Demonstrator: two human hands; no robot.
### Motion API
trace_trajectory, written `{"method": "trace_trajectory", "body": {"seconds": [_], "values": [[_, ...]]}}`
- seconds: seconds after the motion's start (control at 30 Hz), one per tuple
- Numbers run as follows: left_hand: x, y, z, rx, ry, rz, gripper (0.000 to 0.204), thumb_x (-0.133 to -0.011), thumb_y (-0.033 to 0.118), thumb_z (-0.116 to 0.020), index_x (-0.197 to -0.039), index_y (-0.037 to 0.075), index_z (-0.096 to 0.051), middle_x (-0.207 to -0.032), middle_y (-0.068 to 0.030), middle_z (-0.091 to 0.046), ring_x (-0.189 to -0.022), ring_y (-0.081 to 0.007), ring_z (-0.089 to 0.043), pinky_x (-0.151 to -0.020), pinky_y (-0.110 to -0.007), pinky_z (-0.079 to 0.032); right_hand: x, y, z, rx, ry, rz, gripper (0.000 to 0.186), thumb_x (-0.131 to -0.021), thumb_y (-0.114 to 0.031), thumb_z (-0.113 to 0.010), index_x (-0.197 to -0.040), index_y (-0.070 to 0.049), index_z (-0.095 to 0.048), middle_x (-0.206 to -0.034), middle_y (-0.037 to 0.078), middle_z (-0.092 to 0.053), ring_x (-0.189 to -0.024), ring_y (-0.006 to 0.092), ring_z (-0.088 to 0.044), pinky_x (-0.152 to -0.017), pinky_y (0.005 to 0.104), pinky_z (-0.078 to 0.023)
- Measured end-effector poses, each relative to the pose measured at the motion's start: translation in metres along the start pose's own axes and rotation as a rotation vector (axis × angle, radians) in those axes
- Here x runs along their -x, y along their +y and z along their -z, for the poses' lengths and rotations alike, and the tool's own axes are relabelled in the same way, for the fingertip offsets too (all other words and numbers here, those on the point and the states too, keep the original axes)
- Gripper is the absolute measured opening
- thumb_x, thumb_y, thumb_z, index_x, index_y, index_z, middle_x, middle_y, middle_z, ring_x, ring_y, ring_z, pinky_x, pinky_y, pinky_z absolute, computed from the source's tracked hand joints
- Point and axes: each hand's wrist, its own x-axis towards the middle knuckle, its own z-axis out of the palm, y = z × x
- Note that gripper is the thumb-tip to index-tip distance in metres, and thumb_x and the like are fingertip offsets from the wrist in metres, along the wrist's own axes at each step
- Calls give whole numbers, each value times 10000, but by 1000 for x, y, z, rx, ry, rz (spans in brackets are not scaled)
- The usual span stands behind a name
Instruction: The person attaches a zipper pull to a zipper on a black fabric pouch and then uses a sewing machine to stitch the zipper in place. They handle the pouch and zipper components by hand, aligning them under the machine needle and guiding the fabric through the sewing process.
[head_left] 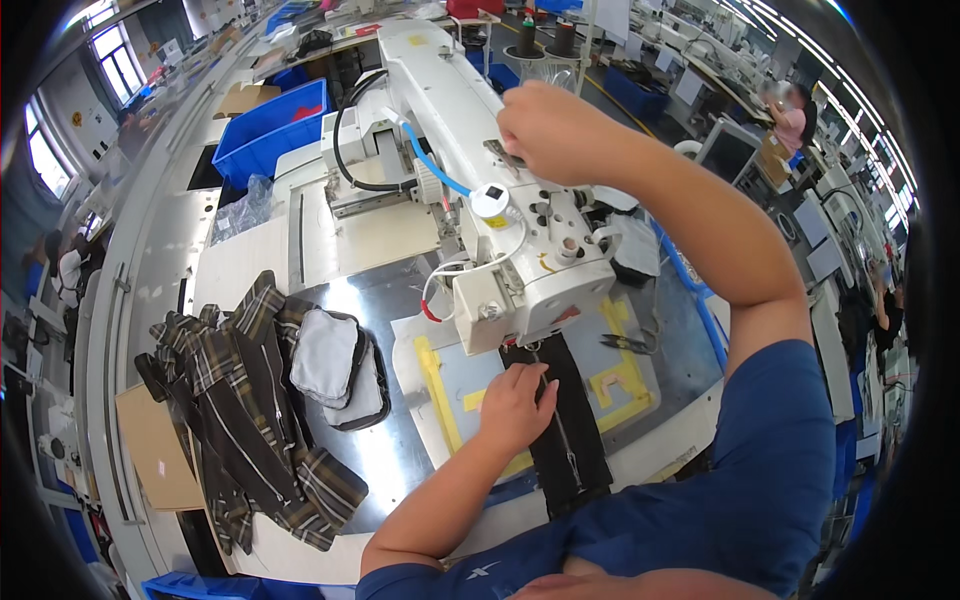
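A black fabric strip with a metal zipper (568, 440) runs from under the head of a white sewing machine (560, 285) toward my body. My left hand (513, 408) rests on the strip's left edge just below the needle area, fingers stretched and thumb apart. Raised above the machine arm, my right hand (550, 135) is closed with its fingers curled at the machine's top. Whatever it grips is hidden behind the hand. Under the strip lies a pale plate marked with yellow tape (432, 385).
Plaid and black garment pieces with zippers (250, 400) lie piled at left, beside grey-and-black padded pieces (335, 365). Small black-handled snips (628, 344) lie right of the strip. A blue bin (265, 135) stands behind at left. A person in pink (790, 120) sits far right.
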Motion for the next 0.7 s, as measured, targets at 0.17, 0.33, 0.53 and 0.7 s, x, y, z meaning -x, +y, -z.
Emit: {"method": "trace_trajectory", "body": {"seconds": [0.17, 0.33, 0.53, 0.7], "values": [[0, -1, -4, 28, 6, -18, 260, -861, 156, -808, -1062, 35, -696, -858, -115, -664, -757, -318, -681, -654, -427, -545, 19, 19, 8, 9, -112, -140, 167, -880, -157, -703, -870, 4, -745, -951, 179, -710, -971, 346, -660, -917, 451, -511], [-1, 2, -4, 5, -8, -14, 260, -861, 152, -807, -1065, 32, -699, -856, -119, -665, -752, -315, -678, -651, -423, -544, -5, 17, -10, 65, 49, -33, 143, -860, -127, -692, -849, 7, -741, -936, 188, -710, -966, 340, -666, -904, 438, -515], [0, -1, -2, 4, -6, -14, 258, -864, 155, -808, -1065, 32, -703, -869, -116, -667, -736, -301, -671, -646, -415, -545, 13, 4, -1, 121, -32, 3, 134, -791, -97, -707, -855, 13, -749, -949, 190, -718, -955, 336, -671, -893, 422, -519], [0, 3, -5, 30, -49, 20, 261, -877, 174, -783, -1082, 34, -702, -870, -116, -660, -764, -335, -670, -687, -437, -546, 11, 28, -7, 101, -138, -126, 154, -778, -91, -711, -870, 22, -758, -977, 202, -726, -983, 362, -676, -883, 437, -542]]}}
